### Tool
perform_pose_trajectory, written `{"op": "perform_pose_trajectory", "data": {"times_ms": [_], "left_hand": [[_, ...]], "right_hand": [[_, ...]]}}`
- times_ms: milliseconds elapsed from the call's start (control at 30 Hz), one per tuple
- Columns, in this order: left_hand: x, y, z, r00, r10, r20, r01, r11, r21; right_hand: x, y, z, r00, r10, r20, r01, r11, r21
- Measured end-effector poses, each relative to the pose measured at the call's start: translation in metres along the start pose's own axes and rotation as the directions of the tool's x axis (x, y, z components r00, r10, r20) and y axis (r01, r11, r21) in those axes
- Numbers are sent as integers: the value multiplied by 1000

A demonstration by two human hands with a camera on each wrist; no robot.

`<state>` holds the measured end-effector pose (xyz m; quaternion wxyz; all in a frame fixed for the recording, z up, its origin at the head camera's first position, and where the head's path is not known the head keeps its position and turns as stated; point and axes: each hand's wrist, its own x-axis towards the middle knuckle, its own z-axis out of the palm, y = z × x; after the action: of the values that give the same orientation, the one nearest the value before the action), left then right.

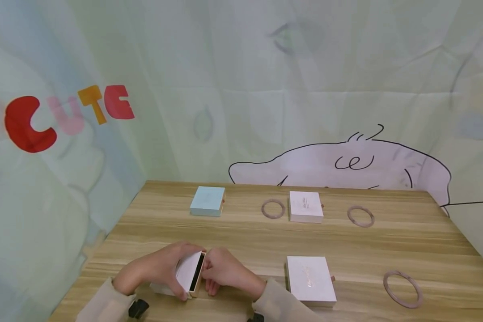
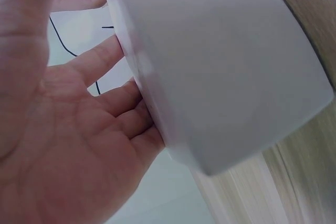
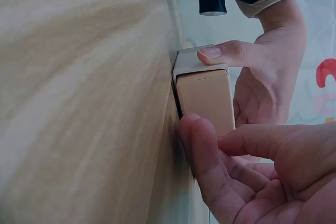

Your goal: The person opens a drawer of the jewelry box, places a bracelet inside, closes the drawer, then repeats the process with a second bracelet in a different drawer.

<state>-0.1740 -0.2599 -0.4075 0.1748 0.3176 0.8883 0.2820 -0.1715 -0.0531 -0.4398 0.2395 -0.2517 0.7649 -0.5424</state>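
A white drawer box (image 1: 188, 269) lies at the front left of the table, its inner drawer (image 3: 206, 100) slid partly out, with a dark strip of the inside showing in the head view. My left hand (image 1: 161, 268) grips the box's sleeve (image 2: 226, 77), thumb on the near side and fingers on the far side. At the drawer's tan front, my right hand (image 1: 227, 269) pinches with thumb and index finger, the other fingers curled below. Its fingertips hide what lies between them.
A light blue box (image 1: 208, 201) and a white box (image 1: 306, 205) stand toward the back. Another white box (image 1: 310, 278) lies right of my hands. One bangle (image 1: 263, 213) lies between the back boxes, another bangle (image 1: 350, 219) farther right, and a third bangle (image 1: 388, 290) at front right.
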Motion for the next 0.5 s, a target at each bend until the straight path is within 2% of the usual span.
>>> {"op": "perform_pose_trajectory", "data": {"times_ms": [500], "left_hand": [[0,-1,1,1000,18,-8,-18,1000,22]], "right_hand": [[4,1,2,1000,-16,25,15,1000,22]]}}
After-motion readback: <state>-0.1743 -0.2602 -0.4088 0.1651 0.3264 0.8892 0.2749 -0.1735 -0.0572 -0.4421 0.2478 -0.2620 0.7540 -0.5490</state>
